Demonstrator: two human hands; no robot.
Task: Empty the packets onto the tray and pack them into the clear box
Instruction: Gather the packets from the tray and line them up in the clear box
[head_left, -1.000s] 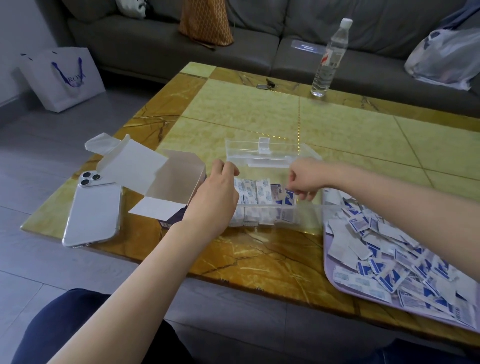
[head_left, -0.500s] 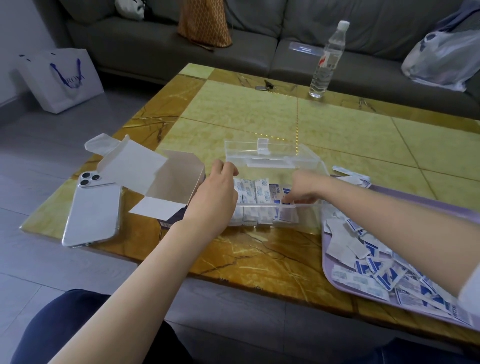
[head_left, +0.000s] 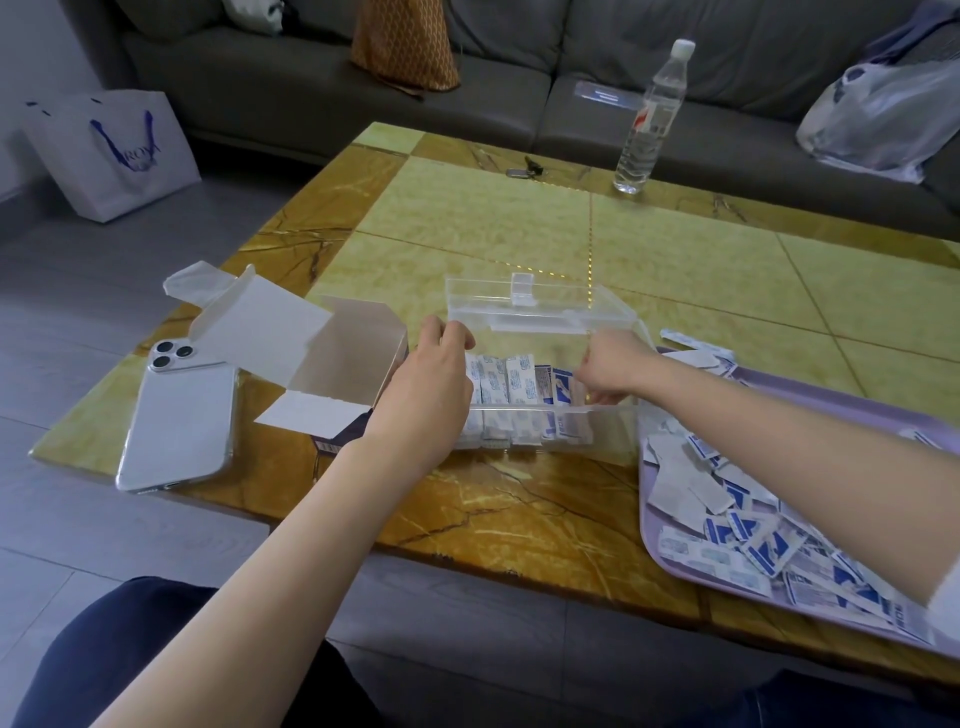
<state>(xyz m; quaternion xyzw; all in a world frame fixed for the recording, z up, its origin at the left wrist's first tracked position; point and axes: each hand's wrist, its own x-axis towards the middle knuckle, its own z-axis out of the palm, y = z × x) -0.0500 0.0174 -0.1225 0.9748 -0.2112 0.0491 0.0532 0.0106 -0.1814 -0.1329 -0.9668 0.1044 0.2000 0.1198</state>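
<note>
Table (head_left: 519, 234): box (head_left: 613, 434) front-centre, tray (head_left: 647, 519) right.
Carton (head_left: 353, 353) then phone (head_left: 179, 421) left of box; bottle (head_left: 649, 119) behind; packets (head_left: 519, 382) in box, probably upright, and on tray.

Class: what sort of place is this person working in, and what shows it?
Probably a home living room: a grey sofa stands behind a low marble-topped coffee table, and a white shopping bag sits on the floor beside it.
</note>
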